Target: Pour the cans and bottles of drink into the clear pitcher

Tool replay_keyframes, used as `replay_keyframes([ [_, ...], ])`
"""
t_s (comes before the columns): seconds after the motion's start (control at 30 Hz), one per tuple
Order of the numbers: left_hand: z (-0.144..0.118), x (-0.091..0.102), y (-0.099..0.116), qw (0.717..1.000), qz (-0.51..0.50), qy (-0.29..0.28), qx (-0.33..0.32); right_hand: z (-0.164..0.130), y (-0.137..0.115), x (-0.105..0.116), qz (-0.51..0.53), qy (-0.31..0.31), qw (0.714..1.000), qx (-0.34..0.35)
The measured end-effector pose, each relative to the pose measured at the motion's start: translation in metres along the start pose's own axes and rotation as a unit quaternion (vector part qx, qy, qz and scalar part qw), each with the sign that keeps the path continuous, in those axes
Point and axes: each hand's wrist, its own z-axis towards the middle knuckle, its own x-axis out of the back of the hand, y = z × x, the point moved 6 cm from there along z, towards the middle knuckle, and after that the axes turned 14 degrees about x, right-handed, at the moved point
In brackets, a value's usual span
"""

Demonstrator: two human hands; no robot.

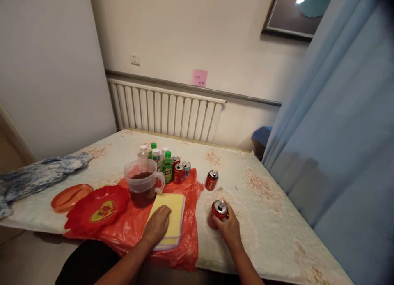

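Red aluminium drink can [219,211] upright on floral tablecloth [271,219], right hand [229,229] clasping its side; left hand [157,225] flat, unclenched on folded yellow cloth [172,213]. Best kept vertical, grip firm but gentle.

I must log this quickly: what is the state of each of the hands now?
Left hand: open, lying flat on the yellow folded cloth.
Right hand: closed around the red metal drink can.

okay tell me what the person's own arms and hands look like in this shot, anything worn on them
Both forearms are bare as far as the picture shows, with no sleeves in view. The left hand and right hand wear no gloves. No watch, bracelet or ring is visible.
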Motion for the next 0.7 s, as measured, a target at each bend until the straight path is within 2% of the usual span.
replay_keyframes([
  [0.37,-0.003,-0.001,0.0,0.999,0.036,0.02,-0.003,-0.01,0.013,-0.023,0.002,-0.002,1.0,0.001],
  [0.53,-0.004,-0.003,-0.001,0.999,0.051,0.017,0.005,-0.007,0.003,-0.033,0.018,0.004,1.0,0.006],
  [0.7,-0.004,-0.003,-0.002,0.998,0.057,0.011,0.009,0.006,-0.002,-0.025,-0.013,0.019,1.0,0.0],
])
